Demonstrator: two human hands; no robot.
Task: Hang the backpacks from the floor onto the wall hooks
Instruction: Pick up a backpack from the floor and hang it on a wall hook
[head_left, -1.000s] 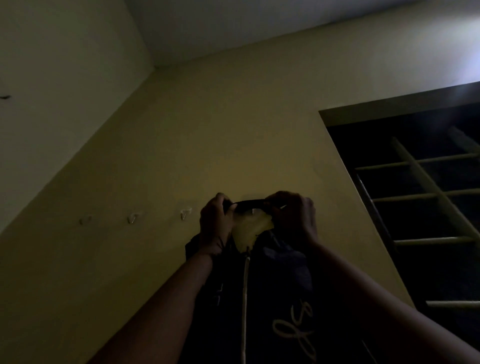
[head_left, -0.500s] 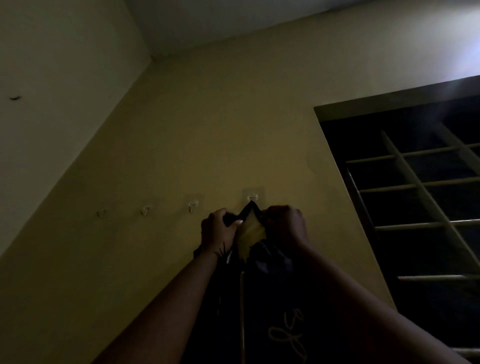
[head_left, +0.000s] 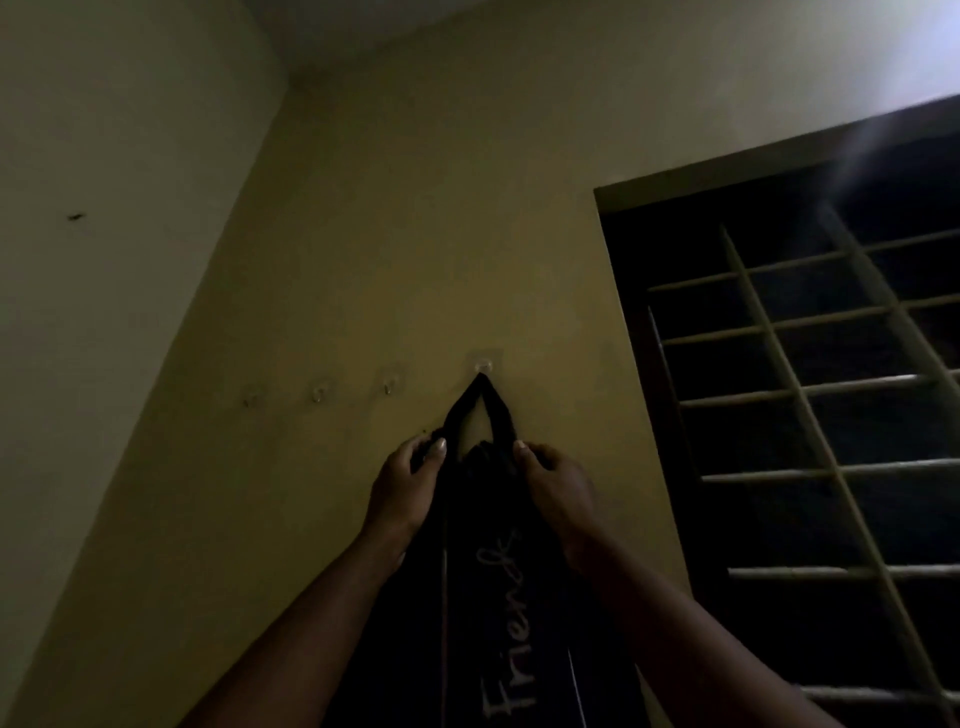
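A dark backpack with pale lettering hangs against the yellow wall. Its top loop is stretched into a peak over the rightmost wall hook. My left hand grips the backpack's top at the left base of the loop. My right hand pinches the top at the right base of the loop. Three more small hooks stand bare in a row to the left: one, another and the farthest. The room is very dim.
A dark window with a pale grille fills the right side, its frame close to the backpack. A side wall meets the yellow wall in a corner at the left. The ceiling shows at the top.
The loop has gone over the rightmost hook and pulled taut. Both hands slid down from the loop's top to the backpack's shoulders, and the backpack dropped lower.
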